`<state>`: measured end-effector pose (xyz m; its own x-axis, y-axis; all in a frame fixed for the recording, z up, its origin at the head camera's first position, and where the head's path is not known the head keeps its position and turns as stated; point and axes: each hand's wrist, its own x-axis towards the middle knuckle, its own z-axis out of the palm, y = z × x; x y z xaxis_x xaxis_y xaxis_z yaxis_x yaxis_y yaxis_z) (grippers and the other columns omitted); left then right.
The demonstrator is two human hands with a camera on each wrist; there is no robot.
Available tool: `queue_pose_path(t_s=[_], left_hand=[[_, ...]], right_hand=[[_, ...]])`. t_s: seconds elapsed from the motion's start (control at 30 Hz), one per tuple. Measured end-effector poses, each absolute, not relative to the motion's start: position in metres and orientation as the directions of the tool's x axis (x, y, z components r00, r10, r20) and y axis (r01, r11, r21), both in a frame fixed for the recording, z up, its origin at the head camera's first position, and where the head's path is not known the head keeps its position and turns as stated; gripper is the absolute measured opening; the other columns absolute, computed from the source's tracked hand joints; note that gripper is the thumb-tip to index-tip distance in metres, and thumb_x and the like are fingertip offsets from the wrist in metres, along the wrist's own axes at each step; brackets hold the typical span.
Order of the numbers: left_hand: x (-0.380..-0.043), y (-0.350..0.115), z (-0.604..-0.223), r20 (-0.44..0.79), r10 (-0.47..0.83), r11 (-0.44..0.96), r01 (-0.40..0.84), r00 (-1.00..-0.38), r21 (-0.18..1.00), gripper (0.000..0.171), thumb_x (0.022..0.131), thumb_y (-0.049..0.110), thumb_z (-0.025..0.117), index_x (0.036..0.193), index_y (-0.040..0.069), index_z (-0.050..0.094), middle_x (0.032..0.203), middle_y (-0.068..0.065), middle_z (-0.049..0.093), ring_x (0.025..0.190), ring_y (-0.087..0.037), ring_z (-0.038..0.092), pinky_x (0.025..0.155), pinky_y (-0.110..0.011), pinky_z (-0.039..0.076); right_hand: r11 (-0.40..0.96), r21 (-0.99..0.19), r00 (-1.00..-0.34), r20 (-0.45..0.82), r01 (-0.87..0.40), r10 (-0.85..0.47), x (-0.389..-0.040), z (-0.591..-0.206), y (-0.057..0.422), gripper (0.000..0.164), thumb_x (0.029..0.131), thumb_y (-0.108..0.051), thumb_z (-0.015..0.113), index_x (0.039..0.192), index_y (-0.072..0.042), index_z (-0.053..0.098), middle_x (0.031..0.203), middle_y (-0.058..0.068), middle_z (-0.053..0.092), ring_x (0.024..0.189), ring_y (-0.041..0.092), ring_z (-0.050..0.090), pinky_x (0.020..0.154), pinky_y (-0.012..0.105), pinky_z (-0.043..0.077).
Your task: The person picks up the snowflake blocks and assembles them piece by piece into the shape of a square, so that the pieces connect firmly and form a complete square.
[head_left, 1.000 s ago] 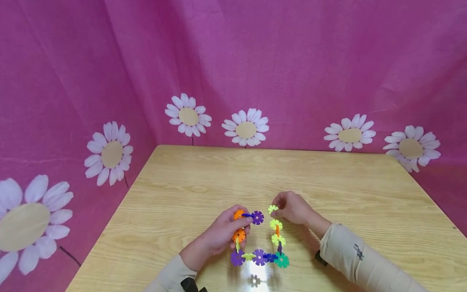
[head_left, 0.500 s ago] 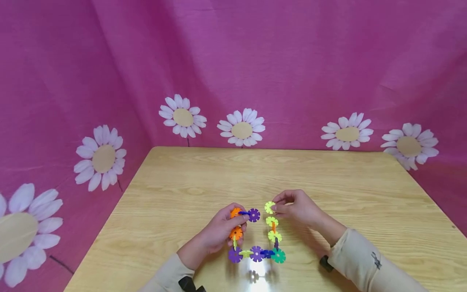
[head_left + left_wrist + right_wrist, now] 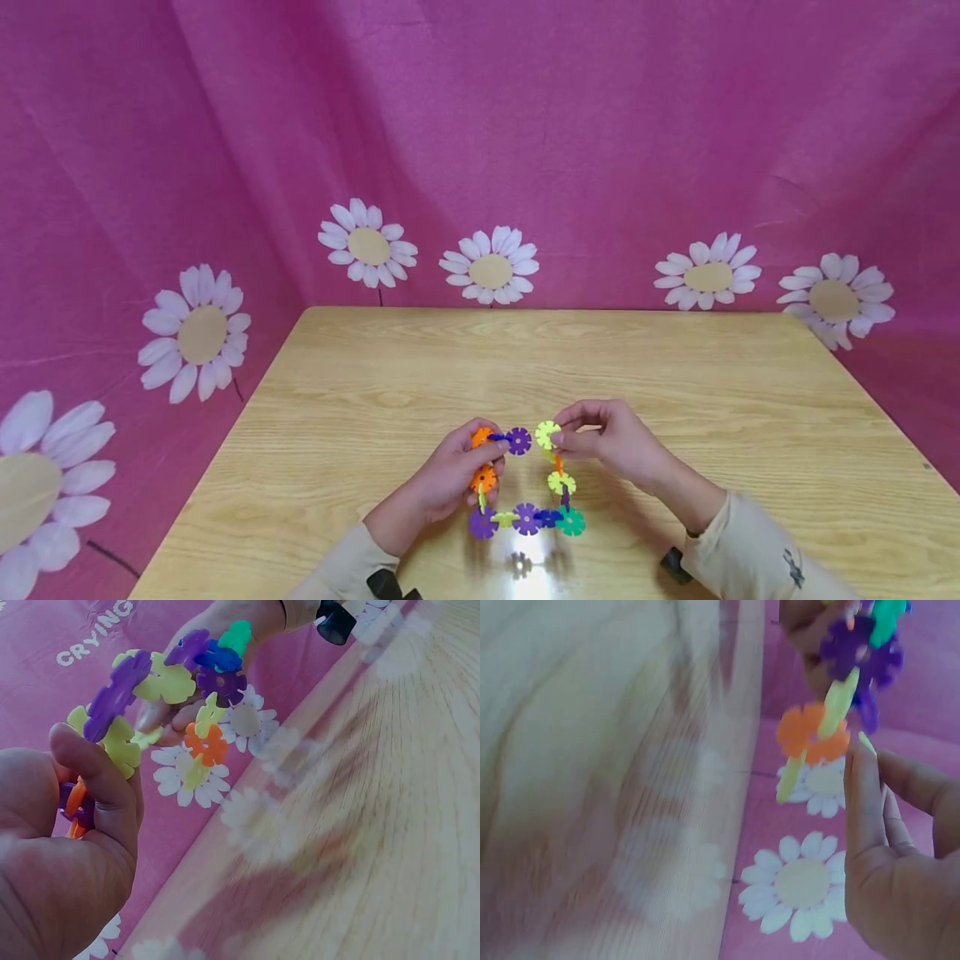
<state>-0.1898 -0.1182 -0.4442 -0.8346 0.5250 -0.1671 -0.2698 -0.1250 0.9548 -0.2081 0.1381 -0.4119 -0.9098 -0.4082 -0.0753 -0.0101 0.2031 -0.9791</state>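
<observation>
A chain of interlocking notched plastic discs is bent into an open, three-cornered frame above the table. My left hand [image 3: 450,473] grips its left side at the orange discs [image 3: 483,478], the thumb across the top one. From there a purple disc [image 3: 518,441] sticks out to the right. Along the bottom run purple, yellow and blue discs to a green disc [image 3: 572,521]; the right side climbs through yellow and orange. My right hand [image 3: 618,443] pinches a single yellow disc [image 3: 546,434] just right of the purple one. Whether it touches the chain's yellow end, I cannot tell.
The wooden table [image 3: 420,358] reaches back to a pink cloth [image 3: 570,150] printed with white daisies, which also hangs on the left. A bright reflection lies on the tabletop below the chain. Dark wrist cameras [image 3: 675,565] sit at both cuffs.
The pinched yellow disc has come left and slightly lower in relation to the chain, closing in on the purple disc. My left hand keeps its grip. The head view has shifted a little.
</observation>
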Motion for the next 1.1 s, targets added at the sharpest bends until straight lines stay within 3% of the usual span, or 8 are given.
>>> queue_pose_path(t_s=[0.6, 1.1], left_hand=[[-0.193, -0.115, -0.446, -0.168, 0.508, -0.144, -0.276, -0.845, 0.95, 0.024, 0.102, 0.026, 0.057, 0.114, 0.011, 0.042, 0.076, 0.0, 0.055, 0.047, -0.01, 0.058, 0.036, -0.016, 0.04], [-0.197, -0.116, -0.444, -0.164, 0.508, -0.129, -0.263, -0.846, 0.956, 0.025, 0.102, 0.029, 0.057, 0.113, 0.011, 0.043, 0.076, 0.001, 0.056, 0.047, -0.011, 0.058, 0.035, -0.017, 0.041]], right_hand=[[0.324, -0.923, -0.93, 0.085, -0.209, -0.357, -0.19, -0.403, 0.128, 0.02, 0.088, -0.017, 0.077, 0.099, 0.0, 0.073, 0.102, 0.018, 0.072, 0.081, 0.022, 0.075, 0.069, 0.035, 0.062], [0.321, -0.913, -0.932, 0.141, -0.253, -0.333, -0.189, -0.402, 0.125, 0.016, 0.088, -0.016, 0.077, 0.097, -0.003, 0.074, 0.097, 0.014, 0.074, 0.082, 0.025, 0.075, 0.071, 0.032, 0.062]])
